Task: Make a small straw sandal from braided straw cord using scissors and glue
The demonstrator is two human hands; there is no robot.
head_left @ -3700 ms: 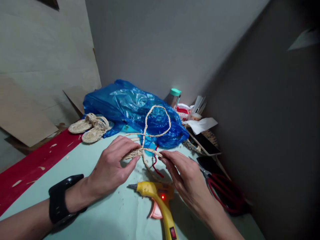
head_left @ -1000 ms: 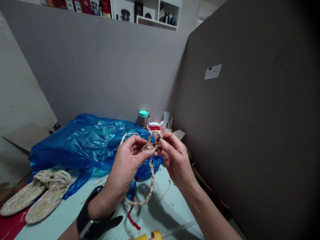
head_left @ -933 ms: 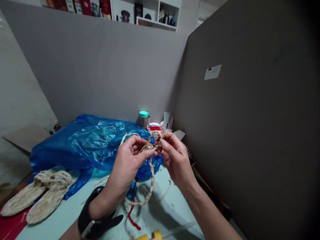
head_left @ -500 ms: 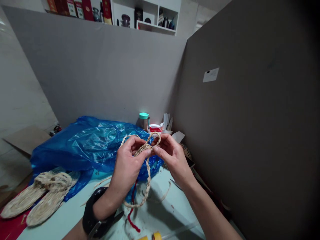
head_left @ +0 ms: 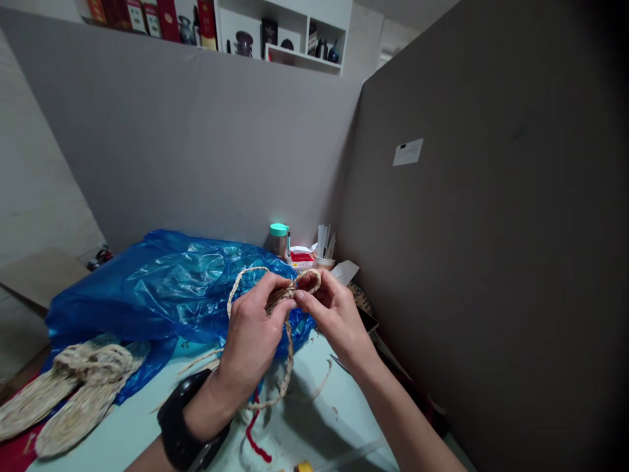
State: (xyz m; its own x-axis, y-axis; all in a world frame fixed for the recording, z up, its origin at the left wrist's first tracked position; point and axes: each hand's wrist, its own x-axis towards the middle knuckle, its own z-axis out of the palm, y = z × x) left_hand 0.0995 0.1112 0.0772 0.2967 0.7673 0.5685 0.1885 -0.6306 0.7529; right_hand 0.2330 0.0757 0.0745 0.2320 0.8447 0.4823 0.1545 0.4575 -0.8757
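closely paired, the left hand (head_left: 253, 331) and right hand (head_left: 339, 320) hold a braided cord (head_left: 287, 367) above the worktop (head_left: 122, 436).
the left fingers close around a woven piece (head_left: 276, 300), apparently to steady it; the right fingers pinch the cord beside a small loop, likely to keep its curve, while a longer length hangs below. a bulky blue bag (head_left: 162, 282) crowds the back, woven sandals (head_left: 78, 393) lie at left, and red yarn (head_left: 255, 442) lies near the hanging cord, where it might catch.

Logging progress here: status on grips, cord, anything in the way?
Left grip, right grip: both pinching braided cord. Looped on top, length hanging below. Red yarn near hanging length, blue bag behind; neither visibly blocking.
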